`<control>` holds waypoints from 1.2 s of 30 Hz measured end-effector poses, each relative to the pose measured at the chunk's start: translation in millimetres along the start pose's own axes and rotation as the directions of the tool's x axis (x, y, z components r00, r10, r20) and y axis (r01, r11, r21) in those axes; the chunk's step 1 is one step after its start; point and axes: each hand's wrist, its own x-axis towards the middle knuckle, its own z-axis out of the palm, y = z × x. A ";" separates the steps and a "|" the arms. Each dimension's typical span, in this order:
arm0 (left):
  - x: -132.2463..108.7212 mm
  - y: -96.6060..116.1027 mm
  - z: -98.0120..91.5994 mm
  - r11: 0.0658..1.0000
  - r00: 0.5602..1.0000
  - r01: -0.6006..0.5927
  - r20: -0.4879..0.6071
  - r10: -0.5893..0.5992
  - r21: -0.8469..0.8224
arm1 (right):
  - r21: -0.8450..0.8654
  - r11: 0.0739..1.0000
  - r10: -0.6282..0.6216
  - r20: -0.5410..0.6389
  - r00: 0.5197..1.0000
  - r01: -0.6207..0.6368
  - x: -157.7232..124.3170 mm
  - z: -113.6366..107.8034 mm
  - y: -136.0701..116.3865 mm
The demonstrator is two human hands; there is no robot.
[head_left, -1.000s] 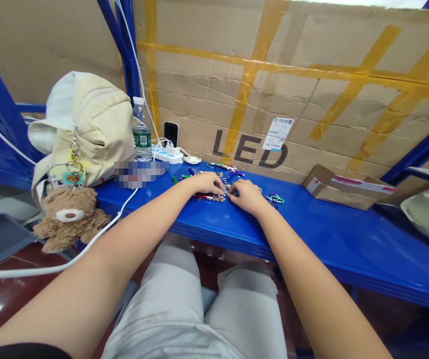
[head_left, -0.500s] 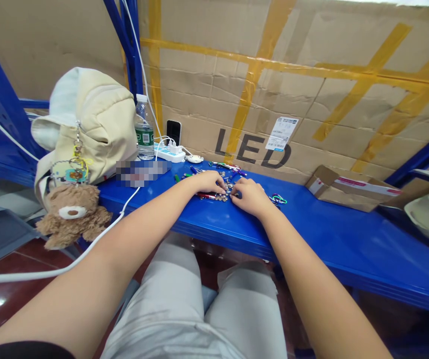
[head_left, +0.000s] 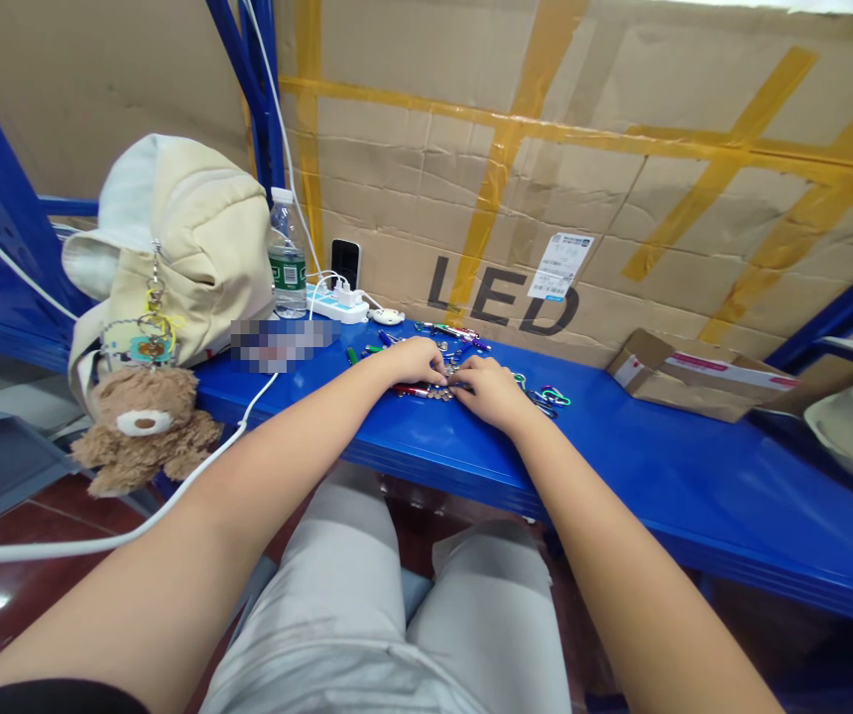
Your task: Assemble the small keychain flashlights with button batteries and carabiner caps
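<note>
Both my hands rest on a blue metal shelf (head_left: pixel 620 466) over a small pile of silver metal rings and bits (head_left: pixel 437 393). My left hand (head_left: pixel 413 360) has its fingers curled down, pinching at the pile. My right hand (head_left: pixel 490 390) is curled too, fingertips meeting the left hand's at the pile. What either pinch holds is too small to make out. Small coloured keychain pens (head_left: pixel 452 332) lie just behind the hands, and coloured carabiner clips (head_left: pixel 549 399) lie right of my right hand.
A cream backpack (head_left: pixel 174 248) with a teddy bear charm (head_left: pixel 145 426) stands at the shelf's left end. A water bottle (head_left: pixel 287 260), a white power strip (head_left: pixel 335 305) and white cables are behind. A small cardboard box (head_left: pixel 694 382) lies right. A big taped "LED" carton forms the back wall.
My right hand has slid a little left, closing up against my left hand over the metal pile. The view shifted slightly early on; otherwise things stay put.
</note>
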 end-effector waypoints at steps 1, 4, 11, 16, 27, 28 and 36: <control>-0.3 0.5 -0.5 1.000 1.000 -0.001 0.003 0.001 -0.001 | 0.000 1.000 0.000 0.011 1.000 0.000 0.9 0.9 0.6; -1.3 2.2 -1.6 1.000 1.000 0.001 0.012 -0.001 -0.002 | 0.009 1.000 0.021 0.010 1.000 -0.021 3.0 2.8 2.6; -2.2 4.4 -1.3 1.000 1.000 0.020 0.017 -0.020 0.008 | 0.035 0.998 0.058 -0.025 0.998 -0.057 3.5 2.2 2.8; -2.3 5.3 -0.7 0.999 0.999 0.039 -0.005 -0.039 0.003 | 0.039 0.999 0.015 -0.047 0.999 -0.013 1.6 2.0 4.6; -2.7 0.0 -2.4 0.998 0.998 0.052 0.040 -0.051 -0.039 | 0.093 0.996 -0.008 -0.043 0.999 0.012 0.8 1.6 -0.8; -2.9 0.8 -2.6 0.997 0.997 0.068 0.046 -0.066 -0.039 | 0.094 0.995 -0.006 -0.043 0.999 0.010 1.2 2.3 -0.4; -3.2 2.9 -1.2 0.994 0.994 0.096 0.057 -0.093 -0.047 | 0.065 0.998 0.000 -0.062 0.998 0.004 1.1 3.1 -2.0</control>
